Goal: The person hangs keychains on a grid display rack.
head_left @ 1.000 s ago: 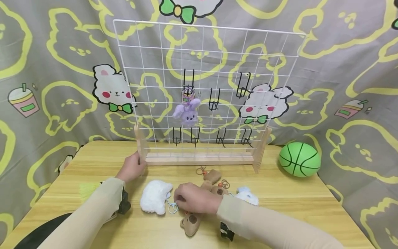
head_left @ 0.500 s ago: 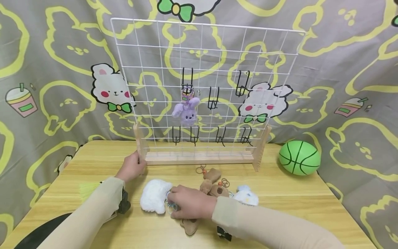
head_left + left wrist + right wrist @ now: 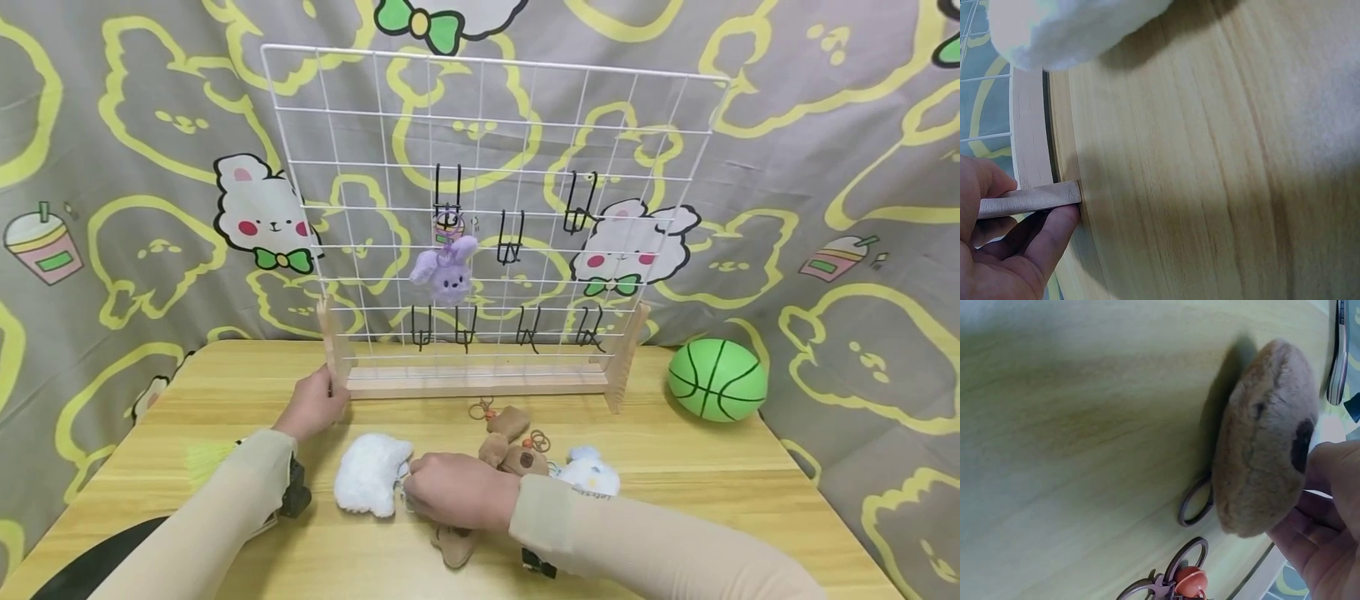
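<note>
My left hand (image 3: pixel 311 406) grips the left wooden foot (image 3: pixel 1035 197) of a white wire grid rack (image 3: pixel 480 122), thumb and fingers on either side of it. At the table's middle, my right hand (image 3: pixel 461 492) has its fingers curled at the key ring (image 3: pixel 401 483) of a white fluffy plush keychain (image 3: pixel 367 475); they cover most of the ring. Beneath that hand lies a brown plush keychain (image 3: pixel 453 546), which in the right wrist view hides the fingertips. A purple bunny plush (image 3: pixel 447 275) hangs from a black hook on the grid.
Several bare black hooks (image 3: pixel 510 237) sit on the grid. Brown plush keychains (image 3: pixel 508 423) and a blue-and-white plush (image 3: pixel 590 473) lie right of centre. A green ball (image 3: pixel 717 380) stands at the right, a dark round object (image 3: pixel 97 554) at the lower left.
My right hand has moved left to the white plush's key ring, and its fingers now cover most of it. The left hand stays on the rack's foot.
</note>
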`<action>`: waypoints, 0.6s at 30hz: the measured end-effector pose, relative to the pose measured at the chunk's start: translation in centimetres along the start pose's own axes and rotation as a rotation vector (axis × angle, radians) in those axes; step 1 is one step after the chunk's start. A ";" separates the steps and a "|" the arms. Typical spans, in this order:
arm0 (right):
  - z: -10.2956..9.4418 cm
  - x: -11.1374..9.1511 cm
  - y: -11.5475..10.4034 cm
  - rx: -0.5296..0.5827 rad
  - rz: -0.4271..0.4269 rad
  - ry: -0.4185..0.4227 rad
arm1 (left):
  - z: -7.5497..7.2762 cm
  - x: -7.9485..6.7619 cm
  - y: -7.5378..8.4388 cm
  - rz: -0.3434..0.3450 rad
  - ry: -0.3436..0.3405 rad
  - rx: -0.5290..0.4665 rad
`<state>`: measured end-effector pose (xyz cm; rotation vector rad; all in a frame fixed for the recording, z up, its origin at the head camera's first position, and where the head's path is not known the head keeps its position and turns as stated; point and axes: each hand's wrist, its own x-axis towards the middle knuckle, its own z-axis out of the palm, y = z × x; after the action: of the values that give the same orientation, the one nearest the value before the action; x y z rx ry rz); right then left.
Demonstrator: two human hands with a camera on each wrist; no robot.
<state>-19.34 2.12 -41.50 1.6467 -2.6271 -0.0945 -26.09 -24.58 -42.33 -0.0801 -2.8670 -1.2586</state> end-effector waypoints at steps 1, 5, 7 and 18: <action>-0.1 0.0 0.0 0.007 0.012 -0.004 | 0.0 0.0 0.0 -0.003 0.000 -0.002; -0.2 0.1 0.5 0.210 0.083 0.017 | -0.1 0.0 -0.1 -0.006 0.005 0.005; -0.2 0.1 1.0 0.392 0.114 0.056 | 0.0 0.0 0.0 -0.009 0.006 0.008; -1.7 -0.8 3.4 0.956 0.125 0.262 | 0.0 0.0 -0.4 0.027 0.018 0.009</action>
<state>-21.93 4.24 -39.57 1.4559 -2.6753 1.4596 -26.09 -24.85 -42.60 -0.1071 -2.8463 -1.2348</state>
